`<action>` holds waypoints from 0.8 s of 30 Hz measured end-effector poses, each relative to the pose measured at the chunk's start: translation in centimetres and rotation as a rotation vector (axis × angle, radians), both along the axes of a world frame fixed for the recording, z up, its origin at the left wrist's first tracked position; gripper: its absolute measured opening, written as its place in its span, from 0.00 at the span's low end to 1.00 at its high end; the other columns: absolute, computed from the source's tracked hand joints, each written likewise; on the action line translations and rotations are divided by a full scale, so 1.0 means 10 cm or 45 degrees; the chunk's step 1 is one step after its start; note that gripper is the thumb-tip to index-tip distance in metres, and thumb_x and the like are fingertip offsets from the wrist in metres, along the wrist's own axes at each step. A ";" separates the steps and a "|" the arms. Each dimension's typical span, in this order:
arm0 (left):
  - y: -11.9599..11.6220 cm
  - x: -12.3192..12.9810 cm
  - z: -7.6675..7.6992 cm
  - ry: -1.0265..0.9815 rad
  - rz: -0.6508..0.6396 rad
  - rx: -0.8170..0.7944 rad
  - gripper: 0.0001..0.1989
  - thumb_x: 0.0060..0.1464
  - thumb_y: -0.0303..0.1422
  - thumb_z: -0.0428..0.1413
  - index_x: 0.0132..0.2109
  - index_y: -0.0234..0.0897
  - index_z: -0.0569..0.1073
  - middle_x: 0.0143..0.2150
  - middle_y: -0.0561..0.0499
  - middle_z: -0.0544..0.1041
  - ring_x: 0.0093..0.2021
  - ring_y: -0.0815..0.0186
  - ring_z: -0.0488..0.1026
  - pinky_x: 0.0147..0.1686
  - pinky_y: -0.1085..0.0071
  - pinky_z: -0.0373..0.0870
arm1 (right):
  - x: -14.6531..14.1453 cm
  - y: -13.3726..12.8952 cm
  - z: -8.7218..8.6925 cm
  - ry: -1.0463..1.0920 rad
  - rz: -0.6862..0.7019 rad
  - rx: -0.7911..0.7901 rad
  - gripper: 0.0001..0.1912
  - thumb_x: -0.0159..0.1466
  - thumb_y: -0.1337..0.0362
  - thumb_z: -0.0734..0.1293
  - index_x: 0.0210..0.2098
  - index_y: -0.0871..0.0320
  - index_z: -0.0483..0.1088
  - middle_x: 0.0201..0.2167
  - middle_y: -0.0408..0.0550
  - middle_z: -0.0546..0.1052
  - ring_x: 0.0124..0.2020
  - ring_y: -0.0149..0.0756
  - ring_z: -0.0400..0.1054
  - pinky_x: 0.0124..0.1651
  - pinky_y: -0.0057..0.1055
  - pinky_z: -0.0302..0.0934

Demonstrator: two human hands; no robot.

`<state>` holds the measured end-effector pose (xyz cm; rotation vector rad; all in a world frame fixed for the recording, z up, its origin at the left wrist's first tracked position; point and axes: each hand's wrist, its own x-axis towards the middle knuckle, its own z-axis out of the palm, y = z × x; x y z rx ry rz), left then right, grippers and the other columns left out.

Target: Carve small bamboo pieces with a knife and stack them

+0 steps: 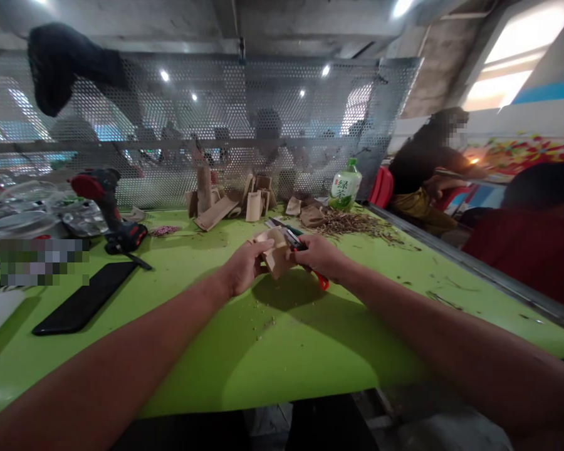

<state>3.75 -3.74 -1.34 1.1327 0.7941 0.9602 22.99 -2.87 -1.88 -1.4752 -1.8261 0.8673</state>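
My left hand (245, 264) is closed on a light tan, curved piece (278, 258) that looks like wood or bark, with the thumb on its top. Against the right side of this piece, my right hand (322, 255) grips red-handled cutters (323, 282). Their metal jaws are close to the tan piece, but whether they touch it I cannot tell. Just behind the hands lies another tool (275, 222) with a metal blade, partly hidden. Small crumbs (266, 322) are scattered on the green table (301, 369) below the hands.
Tan pieces (254, 207) stand and lean at the back, before a perforated metal screen (178, 119). A green-tea bottle (344, 188) and a twig pile (357, 225) are back right. A cordless drill (108, 210) and black slab (87, 297) occupy the left. People sit at right.
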 end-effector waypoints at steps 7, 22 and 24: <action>0.25 -0.28 -0.04 0.640 0.024 0.376 0.21 0.49 0.33 0.61 0.51 0.32 0.74 0.45 0.43 0.78 0.40 0.63 0.72 0.38 0.69 0.68 | 0.03 -0.06 0.10 -0.293 0.152 0.019 0.12 0.54 0.56 0.69 0.29 0.58 0.68 0.22 0.40 0.69 0.22 0.29 0.59 0.24 0.26 0.48; 0.40 -0.36 -0.12 1.444 -0.007 0.765 0.16 0.52 0.42 0.52 0.36 0.33 0.77 0.31 0.48 0.77 0.33 0.62 0.70 0.31 0.70 0.60 | -0.02 -0.11 0.08 -1.034 0.194 0.302 0.20 0.71 0.49 0.53 0.44 0.55 0.69 0.33 0.49 0.76 0.29 0.35 0.64 0.30 0.29 0.48; 0.39 -0.34 -0.12 1.461 -0.036 0.780 0.15 0.53 0.41 0.52 0.36 0.34 0.77 0.33 0.47 0.78 0.34 0.62 0.70 0.31 0.70 0.61 | -0.05 -0.09 0.06 -1.052 0.187 0.290 0.23 0.71 0.47 0.52 0.44 0.55 0.70 0.33 0.50 0.76 0.29 0.36 0.65 0.30 0.29 0.49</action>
